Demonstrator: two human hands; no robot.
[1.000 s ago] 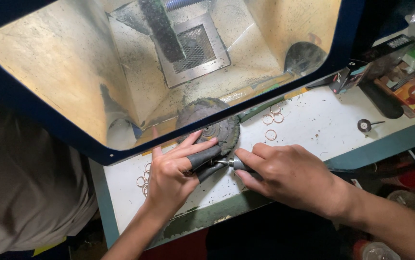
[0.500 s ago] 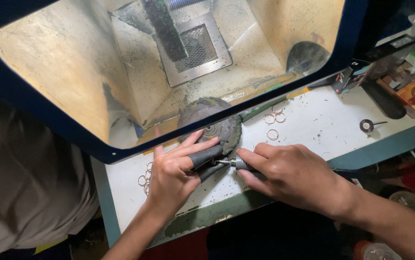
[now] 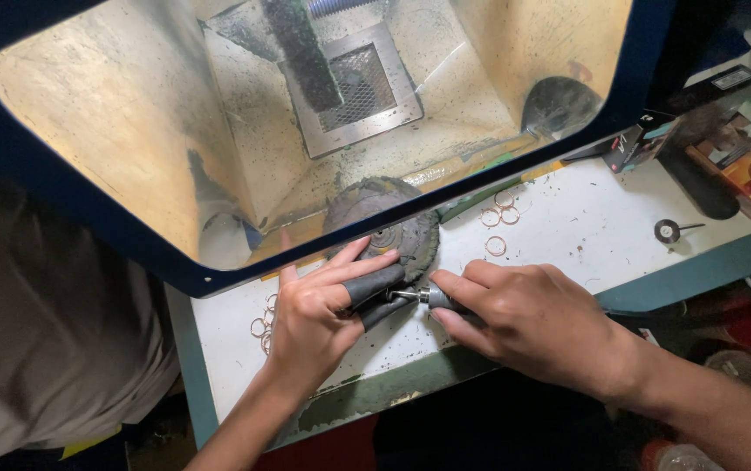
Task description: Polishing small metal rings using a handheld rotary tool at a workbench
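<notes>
My left hand [image 3: 319, 318] rests on the white bench top [image 3: 567, 235], its fingers wrapped in dark sleeves and pinching a small piece that I cannot make out. My right hand [image 3: 532, 318] grips a slim metal rotary handpiece [image 3: 432, 297], whose tip meets the left fingers. Just behind the hands lies a round dark buffing wheel [image 3: 406, 240], partly under the edge of a blue-framed dust hood [image 3: 306, 113].
Small copper rings lie on the bench, some at the left [image 3: 264, 327], some at the right [image 3: 498, 228]. A small disc on a shaft [image 3: 668, 230] and coloured boxes [image 3: 746, 166] sit at the far right. A person in a grey shirt [image 3: 35, 331] stands at the left.
Both hands stay together at the same spot on the bench. Only the camera view has shifted slightly.
</notes>
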